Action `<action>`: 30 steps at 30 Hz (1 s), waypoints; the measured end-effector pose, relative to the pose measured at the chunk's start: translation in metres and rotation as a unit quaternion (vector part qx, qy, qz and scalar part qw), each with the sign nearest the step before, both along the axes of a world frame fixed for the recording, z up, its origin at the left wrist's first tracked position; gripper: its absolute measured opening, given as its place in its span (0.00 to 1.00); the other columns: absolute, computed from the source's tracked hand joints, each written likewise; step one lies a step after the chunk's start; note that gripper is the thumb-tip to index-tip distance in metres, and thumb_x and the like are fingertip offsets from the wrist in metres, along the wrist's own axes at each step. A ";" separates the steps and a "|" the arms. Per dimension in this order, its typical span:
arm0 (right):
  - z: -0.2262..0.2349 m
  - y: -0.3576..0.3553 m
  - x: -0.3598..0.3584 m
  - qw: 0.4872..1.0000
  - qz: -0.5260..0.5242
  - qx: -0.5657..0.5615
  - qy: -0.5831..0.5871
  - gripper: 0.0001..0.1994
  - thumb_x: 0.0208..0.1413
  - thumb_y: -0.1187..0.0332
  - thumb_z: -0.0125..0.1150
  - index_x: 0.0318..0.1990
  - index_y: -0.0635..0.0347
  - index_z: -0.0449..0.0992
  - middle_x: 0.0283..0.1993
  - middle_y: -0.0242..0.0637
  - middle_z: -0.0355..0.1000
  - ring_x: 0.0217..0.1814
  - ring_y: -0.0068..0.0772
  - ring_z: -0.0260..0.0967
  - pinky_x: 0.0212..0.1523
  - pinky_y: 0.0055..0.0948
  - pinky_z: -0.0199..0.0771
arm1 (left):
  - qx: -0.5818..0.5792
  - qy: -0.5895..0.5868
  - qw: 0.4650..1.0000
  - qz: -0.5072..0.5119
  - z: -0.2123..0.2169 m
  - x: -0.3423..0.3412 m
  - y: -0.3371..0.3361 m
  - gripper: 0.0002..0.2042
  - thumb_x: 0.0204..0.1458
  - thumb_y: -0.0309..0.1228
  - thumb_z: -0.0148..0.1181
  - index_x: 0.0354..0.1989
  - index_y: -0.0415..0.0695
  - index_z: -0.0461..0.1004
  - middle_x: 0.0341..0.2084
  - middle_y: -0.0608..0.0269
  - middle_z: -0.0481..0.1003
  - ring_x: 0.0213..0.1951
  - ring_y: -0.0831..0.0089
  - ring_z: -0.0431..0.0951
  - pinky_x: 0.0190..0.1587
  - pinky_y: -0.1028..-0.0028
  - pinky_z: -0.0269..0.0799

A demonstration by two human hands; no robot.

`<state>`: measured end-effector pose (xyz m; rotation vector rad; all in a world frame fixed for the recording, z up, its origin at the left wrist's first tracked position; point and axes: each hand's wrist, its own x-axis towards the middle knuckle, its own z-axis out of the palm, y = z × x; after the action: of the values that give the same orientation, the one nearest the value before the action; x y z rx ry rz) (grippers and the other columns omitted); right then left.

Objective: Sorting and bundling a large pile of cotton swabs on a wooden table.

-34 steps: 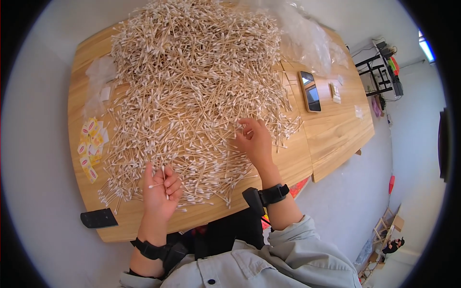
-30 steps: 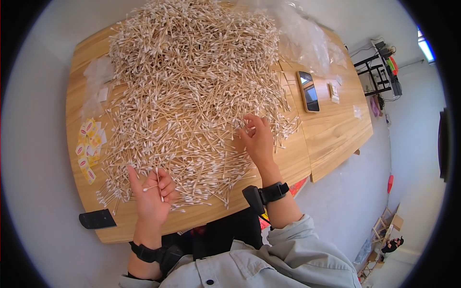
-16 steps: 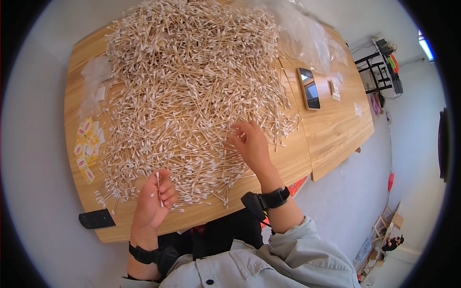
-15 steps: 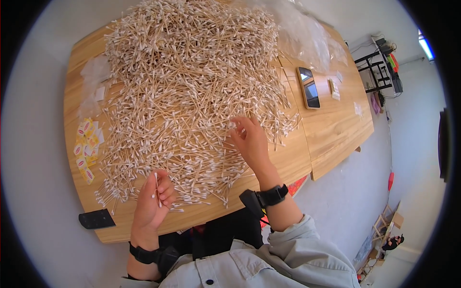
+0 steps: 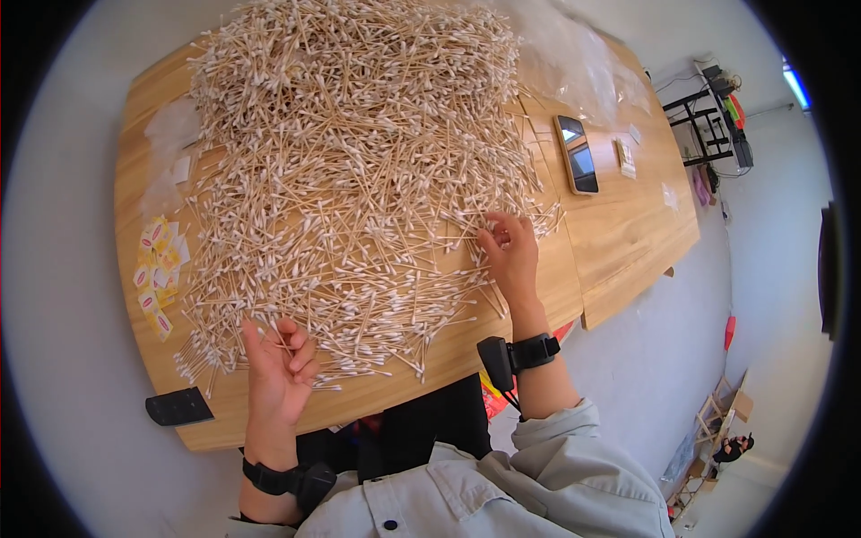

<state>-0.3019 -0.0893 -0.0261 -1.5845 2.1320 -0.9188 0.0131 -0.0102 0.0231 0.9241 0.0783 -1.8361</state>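
A large heap of cotton swabs, thin wooden sticks with white tips, spreads over the wooden table, thickest at the far side. My left hand is palm up at the heap's near left edge. Its thumb and bent fingers are apart, and the palm shows bare. Some swabs lie just beyond its fingertips. Over the right edge of the heap, my right hand has its fingers curled and thumb tip brought in toward them among the swabs. Whatever sits between those fingertips is too small to make out.
Yellow-and-white labels and a clear plastic bag lie left of the heap. A phone, a small pack of swabs and crumpled plastic bags are at right and far right. A black object sits at the near left corner.
My right hand has moved right along the heap. My left hand has opened and shifted slightly; the swabs that stood up between its thumb and fingers no longer show there.
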 end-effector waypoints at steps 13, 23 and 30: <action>0.009 -0.006 0.068 0.967 0.250 0.028 -0.047 0.14 0.40 0.68 0.67 0.38 0.52 0.75 0.37 0.37 0.63 0.38 0.39 0.65 0.36 0.33 0.69 | -0.044 -0.039 0.997 -0.045 0.005 0.005 0.001 0.13 0.60 0.41 0.42 0.27 0.46 0.63 0.16 0.74 0.56 0.16 0.86 0.53 0.17 0.84 0.49; 0.015 -0.064 0.114 0.986 0.125 -0.099 0.048 0.18 0.39 0.70 0.66 0.41 0.53 0.71 0.42 0.44 0.61 0.40 0.45 0.64 0.39 0.36 0.69 | -0.091 -0.130 0.984 -0.084 0.012 -0.005 -0.002 0.17 0.60 0.36 0.40 0.48 0.35 0.66 0.16 0.68 0.61 0.17 0.81 0.58 0.20 0.83 0.53; 0.013 -0.034 0.128 0.954 0.289 -0.079 -0.003 0.11 0.40 0.78 0.57 0.35 0.54 0.73 0.38 0.36 0.64 0.40 0.42 0.66 0.37 0.36 0.69 | -0.088 -0.116 0.987 -0.064 0.007 0.000 0.000 0.15 0.59 0.32 0.40 0.49 0.34 0.65 0.16 0.67 0.62 0.17 0.81 0.59 0.21 0.83 0.54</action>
<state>-0.1734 -0.1229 -0.0130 -2.1100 1.4676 -0.8931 0.0133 -0.0106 0.0304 1.0289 -0.2892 -1.8050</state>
